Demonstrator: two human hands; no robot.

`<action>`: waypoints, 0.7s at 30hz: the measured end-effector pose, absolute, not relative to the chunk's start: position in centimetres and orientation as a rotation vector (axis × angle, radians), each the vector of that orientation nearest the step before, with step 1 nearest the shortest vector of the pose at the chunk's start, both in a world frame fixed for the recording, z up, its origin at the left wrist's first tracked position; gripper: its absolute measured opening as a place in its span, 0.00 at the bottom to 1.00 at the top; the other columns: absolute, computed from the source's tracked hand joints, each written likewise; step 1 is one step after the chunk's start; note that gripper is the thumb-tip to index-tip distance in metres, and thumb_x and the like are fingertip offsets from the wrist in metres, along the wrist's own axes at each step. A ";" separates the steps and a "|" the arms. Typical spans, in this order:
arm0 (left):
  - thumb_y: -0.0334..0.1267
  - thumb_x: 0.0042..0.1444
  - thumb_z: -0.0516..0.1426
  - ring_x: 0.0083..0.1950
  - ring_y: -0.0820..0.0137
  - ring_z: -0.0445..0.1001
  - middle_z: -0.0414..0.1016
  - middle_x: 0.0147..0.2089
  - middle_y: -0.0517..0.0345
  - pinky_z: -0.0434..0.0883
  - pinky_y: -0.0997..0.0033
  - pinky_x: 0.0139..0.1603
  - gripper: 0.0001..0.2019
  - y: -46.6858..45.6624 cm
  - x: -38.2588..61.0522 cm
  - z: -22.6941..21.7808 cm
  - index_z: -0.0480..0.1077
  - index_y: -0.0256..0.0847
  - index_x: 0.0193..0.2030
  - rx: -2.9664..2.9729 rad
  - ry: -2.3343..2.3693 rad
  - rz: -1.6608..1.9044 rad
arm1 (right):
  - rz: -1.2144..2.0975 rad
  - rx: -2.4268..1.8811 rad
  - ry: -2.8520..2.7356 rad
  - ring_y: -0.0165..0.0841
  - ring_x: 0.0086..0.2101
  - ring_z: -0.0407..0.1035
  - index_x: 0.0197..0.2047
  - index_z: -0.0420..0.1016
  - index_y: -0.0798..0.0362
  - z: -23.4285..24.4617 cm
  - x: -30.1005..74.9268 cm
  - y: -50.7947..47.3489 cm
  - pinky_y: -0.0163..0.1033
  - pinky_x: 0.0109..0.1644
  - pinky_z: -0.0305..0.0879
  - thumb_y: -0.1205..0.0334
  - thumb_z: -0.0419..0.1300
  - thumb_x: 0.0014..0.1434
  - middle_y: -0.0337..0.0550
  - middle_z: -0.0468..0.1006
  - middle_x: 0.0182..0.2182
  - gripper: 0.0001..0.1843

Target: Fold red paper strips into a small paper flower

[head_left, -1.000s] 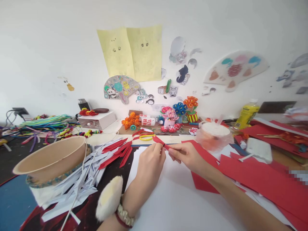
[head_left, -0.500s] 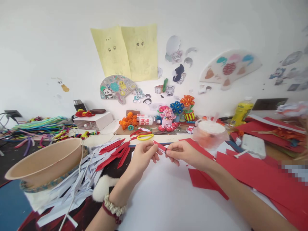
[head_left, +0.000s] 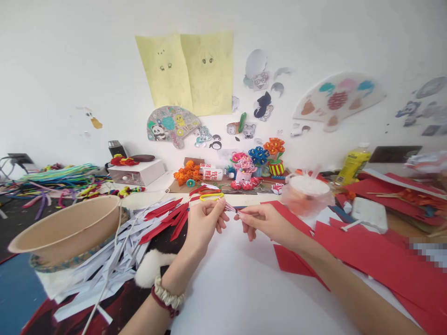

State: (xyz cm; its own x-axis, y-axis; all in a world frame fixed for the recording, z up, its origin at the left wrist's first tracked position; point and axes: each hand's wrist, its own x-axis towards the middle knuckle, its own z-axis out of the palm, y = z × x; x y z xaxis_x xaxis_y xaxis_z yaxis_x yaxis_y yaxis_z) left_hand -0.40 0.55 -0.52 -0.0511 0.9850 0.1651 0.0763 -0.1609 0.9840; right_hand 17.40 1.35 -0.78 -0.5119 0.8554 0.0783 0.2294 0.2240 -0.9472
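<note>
Between my two hands, over the top of a large white sheet (head_left: 244,279), is a small folded red and white paper piece (head_left: 230,207), seen nearly edge-on. My left hand (head_left: 206,221) pinches its left end between thumb and fingers. The other end is in the pinch of my right hand (head_left: 267,223), where a thin dark band or tie crosses the paper. Fingers partly hide both ends. Just behind my left hand lies a yellow ring-shaped item (head_left: 210,197). Folded red strips (head_left: 164,218) lie left of that hand.
A heap of folded white strips (head_left: 115,260) lies beside a beige bowl (head_left: 66,223) at left. Red paper sheets (head_left: 363,260) cover the right side. A plastic-wrapped tub (head_left: 307,190), a yellow bottle (head_left: 352,165) and craft flowers (head_left: 258,157) stand along the wall.
The folded paper has turned from showing its red face to nearly edge-on. My right hand has shifted slightly left; both hands keep their pinch. The view has moved a little.
</note>
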 end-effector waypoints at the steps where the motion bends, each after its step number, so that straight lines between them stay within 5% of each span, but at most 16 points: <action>1: 0.53 0.54 0.58 0.16 0.77 0.65 0.73 0.20 0.57 0.62 0.78 0.16 0.21 0.5 -0.4 -0.6 0.70 0.35 0.23 1.390 1.236 1.358 | 1.283 -0.995 -1.890 0.29 0.22 0.69 0.33 0.73 0.56 -0.9 17.3 1.3 0.33 0.24 0.61 0.45 0.54 0.61 0.39 0.73 0.23 0.21; 6: 0.46 0.57 0.57 0.23 0.75 0.70 0.74 0.25 0.61 0.66 0.76 0.26 0.13 -0.3 -0.5 -1.2 0.71 0.39 0.30 1.972 1.550 1.548 | 1.233 -0.981 -1.881 0.27 0.18 0.67 0.31 0.71 0.55 -1.1 16.9 0.7 0.34 0.25 0.59 0.46 0.46 0.66 0.36 0.71 0.21 0.24; 11: 0.38 0.62 0.53 0.29 0.74 0.72 0.76 0.33 0.61 0.64 0.76 0.28 0.05 -0.5 0.0 -2.1 0.68 0.41 0.40 2.590 1.638 1.283 | 1.029 -1.030 -2.019 0.26 0.19 0.62 0.24 0.63 0.53 -0.9 16.9 0.4 0.33 0.25 0.55 0.51 0.44 0.68 0.34 0.68 0.19 0.24; 21: 0.21 0.56 0.49 0.27 0.67 0.69 0.70 0.30 0.58 0.60 0.70 0.24 0.09 -1.5 1.0 -2.8 0.64 0.39 0.35 3.046 1.844 0.703 | 0.521 -1.172 -2.273 0.28 0.22 0.56 0.26 0.54 0.51 -2.2 16.6 0.8 0.34 0.25 0.47 0.65 0.45 0.65 0.34 0.64 0.21 0.14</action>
State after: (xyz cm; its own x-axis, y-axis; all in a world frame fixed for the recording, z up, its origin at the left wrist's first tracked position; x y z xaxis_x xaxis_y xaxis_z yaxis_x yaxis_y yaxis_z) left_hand 0.95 -1.46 -2.77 0.4431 0.7124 0.5442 0.8939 -0.3972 -0.2077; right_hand 16.63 0.83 -2.17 -0.4867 0.8294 0.2745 0.6270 0.5504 -0.5513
